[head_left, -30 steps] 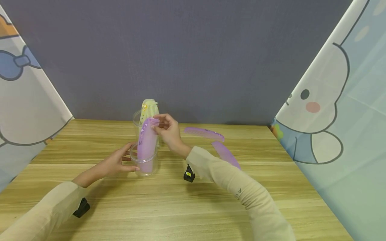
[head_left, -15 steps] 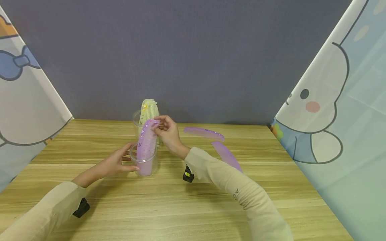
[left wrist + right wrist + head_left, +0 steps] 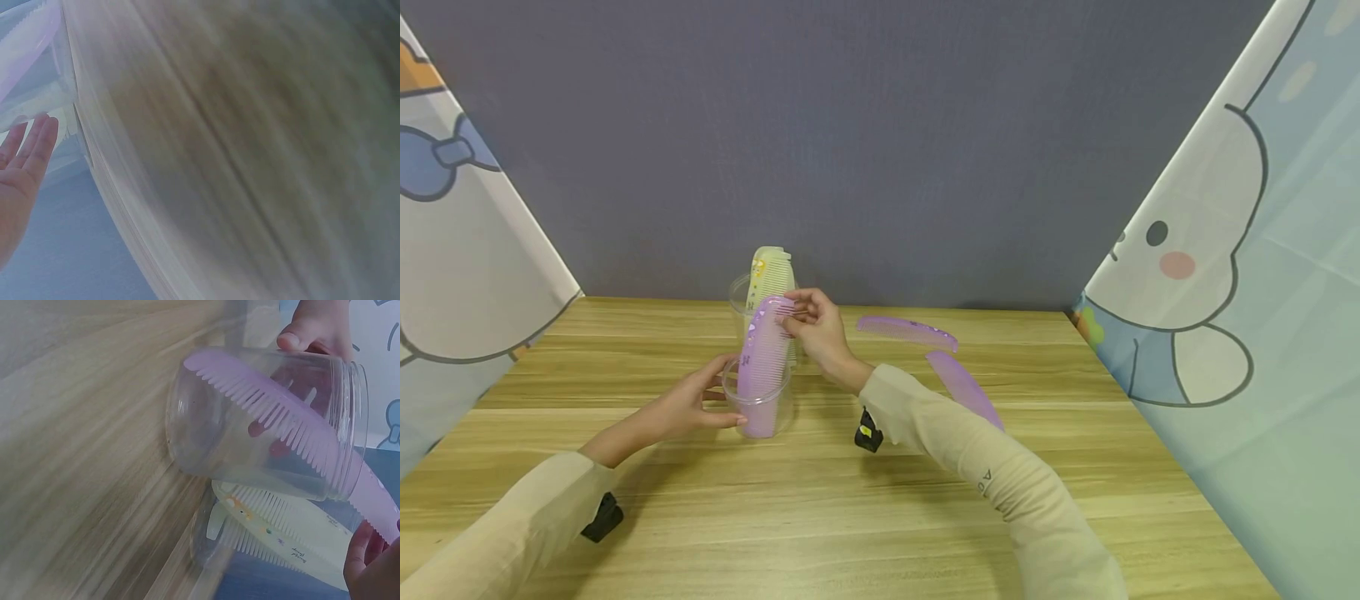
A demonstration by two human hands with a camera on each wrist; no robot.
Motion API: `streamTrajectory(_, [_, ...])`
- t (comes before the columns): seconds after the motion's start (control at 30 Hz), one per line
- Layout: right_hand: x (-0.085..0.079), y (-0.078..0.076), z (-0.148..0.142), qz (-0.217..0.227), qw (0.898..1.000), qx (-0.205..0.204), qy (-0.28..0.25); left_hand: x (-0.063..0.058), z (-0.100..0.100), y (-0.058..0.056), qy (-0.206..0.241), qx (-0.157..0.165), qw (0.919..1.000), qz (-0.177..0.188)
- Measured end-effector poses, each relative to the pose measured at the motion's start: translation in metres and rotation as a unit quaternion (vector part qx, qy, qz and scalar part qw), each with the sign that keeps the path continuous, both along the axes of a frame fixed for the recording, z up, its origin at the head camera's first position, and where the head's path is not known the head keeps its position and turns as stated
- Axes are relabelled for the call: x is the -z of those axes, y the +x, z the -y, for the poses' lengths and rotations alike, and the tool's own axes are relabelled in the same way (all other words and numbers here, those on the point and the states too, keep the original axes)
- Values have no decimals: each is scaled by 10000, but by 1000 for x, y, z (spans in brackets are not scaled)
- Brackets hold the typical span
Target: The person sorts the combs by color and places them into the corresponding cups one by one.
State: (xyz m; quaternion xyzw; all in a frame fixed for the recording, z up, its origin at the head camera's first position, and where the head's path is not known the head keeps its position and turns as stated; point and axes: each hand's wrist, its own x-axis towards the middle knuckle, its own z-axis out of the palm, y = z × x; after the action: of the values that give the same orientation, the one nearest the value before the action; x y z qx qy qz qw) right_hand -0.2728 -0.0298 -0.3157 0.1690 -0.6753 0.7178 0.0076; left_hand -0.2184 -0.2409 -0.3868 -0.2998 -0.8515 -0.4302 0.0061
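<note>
Our right grip [image 3: 817, 328] pinches purple comb [image 3: 765, 350] by upper end; comb's lower end leans inside clear jar [image 3: 200, 437] below. Our left grip [image 3: 692, 403], fingers apart, flanks jar; contact hard to judge.

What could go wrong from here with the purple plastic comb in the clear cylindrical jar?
The purple plastic comb leans and rises well above the clear cylindrical jar, and might tip it if the left hand moves away. The right hand pinches only the comb's upper end, so it could swivel. The rear clear jar holding pale yellow plastic combs stands close behind; a bump might topple it.
</note>
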Motion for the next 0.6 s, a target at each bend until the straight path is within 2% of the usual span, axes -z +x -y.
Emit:
streamTrajectory(0.33, [0, -3, -3, 121, 9999, -44, 75, 0, 0, 0, -22, -37, 10000, 23])
streamTrajectory(0.6, [-4, -6, -21, -12, 9993, -371, 105, 0, 0, 0, 37, 5, 10000, -57])
